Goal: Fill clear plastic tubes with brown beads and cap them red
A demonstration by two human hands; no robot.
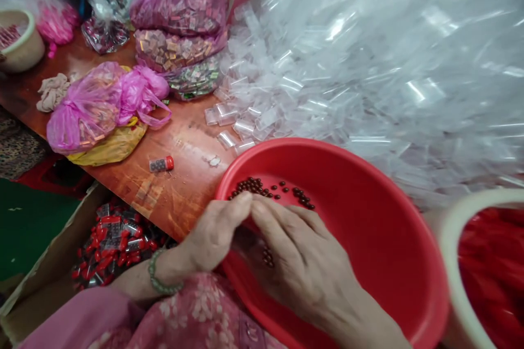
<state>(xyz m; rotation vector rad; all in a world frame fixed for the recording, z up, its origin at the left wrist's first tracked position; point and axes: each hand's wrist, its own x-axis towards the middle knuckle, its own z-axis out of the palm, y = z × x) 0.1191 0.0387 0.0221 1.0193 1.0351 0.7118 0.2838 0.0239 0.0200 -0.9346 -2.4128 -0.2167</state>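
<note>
Over the near left part of a red plastic basin (393, 229), my left hand (215, 232) and my right hand (301, 253) meet at thumb and fingertips. My left fingers curl inward, mostly hidden. The right hand is cupped palm down, its fingers pressed together. A blurred see-through shape shows in the gap between them, too unclear to name. Small dark brown balls (252, 184) lie in the basin just beyond my fingertips. A few more brown balls (267, 257) show beside my right palm; whether they are held or lying in the basin, I cannot tell.
A filled clear vial with a red cap (161, 164) lies on the table (180, 174). Clear empty vials (327, 82) heap up behind the basin. Pink bags (85, 106) stand left, a white-rimmed tub (462, 229) right. Red-capped vials (117, 237) fill a cardboard box below.
</note>
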